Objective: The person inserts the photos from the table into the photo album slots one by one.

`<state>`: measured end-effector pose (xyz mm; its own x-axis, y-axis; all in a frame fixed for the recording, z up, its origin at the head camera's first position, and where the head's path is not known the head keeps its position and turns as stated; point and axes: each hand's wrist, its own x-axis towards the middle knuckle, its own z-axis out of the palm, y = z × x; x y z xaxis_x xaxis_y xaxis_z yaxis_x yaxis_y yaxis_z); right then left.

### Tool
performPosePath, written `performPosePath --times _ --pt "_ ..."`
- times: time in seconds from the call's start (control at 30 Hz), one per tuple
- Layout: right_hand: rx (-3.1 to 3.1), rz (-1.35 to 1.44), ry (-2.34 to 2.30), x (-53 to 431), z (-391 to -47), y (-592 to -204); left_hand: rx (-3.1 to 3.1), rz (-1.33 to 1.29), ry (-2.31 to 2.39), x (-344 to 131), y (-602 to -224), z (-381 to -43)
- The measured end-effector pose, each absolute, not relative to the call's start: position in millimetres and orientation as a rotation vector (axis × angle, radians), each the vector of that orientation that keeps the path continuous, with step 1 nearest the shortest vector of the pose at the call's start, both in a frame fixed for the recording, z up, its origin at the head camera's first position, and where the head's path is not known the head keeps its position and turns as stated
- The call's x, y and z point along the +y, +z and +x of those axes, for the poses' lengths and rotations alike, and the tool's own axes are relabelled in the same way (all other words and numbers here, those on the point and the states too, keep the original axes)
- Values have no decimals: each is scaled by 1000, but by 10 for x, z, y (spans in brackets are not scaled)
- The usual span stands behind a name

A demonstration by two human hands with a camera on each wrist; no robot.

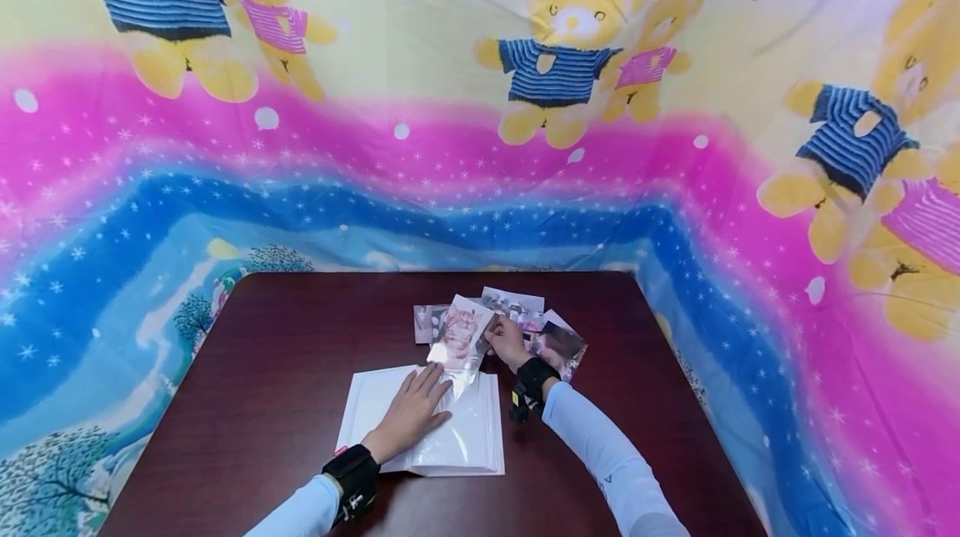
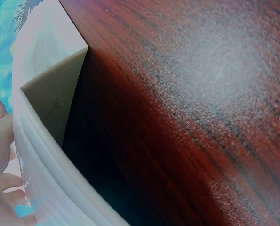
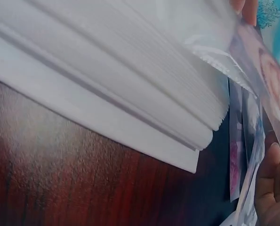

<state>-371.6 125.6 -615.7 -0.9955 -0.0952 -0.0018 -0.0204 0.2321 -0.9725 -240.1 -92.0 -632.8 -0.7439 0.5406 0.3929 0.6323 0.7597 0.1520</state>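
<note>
At twelve o'clock on the white album (image 1: 476,441), the photo (image 1: 457,335) slants lengthwise from seven to one o'clock; the nearer right hand (image 1: 509,343) pinches its three o'clock edge, while the left hand (image 1: 412,410) rests on the album, fingers slightly apart.

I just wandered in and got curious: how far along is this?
Done: the white album lies open, left hand resting on it. In hand: the right hand holds a print at a clear sleeve. Apparently remaining: the loose photos lying beyond the album. Any photos already stored don't show.
</note>
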Motion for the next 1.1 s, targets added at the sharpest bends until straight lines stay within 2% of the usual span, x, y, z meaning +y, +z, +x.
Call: performPosePath --times 0.63,0.9,1.1 --pt "2242 -79 -1887 1241 -3641 -6097 -2647 -902 -466 -956 -6378 -2389" --pt "2489 -250 -1778 1238 -3708 -6039 -2674 -926 -463 -957 -6349 -2396" --pt "2446 -423 -1661 1186 -3750 -5976 -2641 -946 -499 -970 -6364 -2394"
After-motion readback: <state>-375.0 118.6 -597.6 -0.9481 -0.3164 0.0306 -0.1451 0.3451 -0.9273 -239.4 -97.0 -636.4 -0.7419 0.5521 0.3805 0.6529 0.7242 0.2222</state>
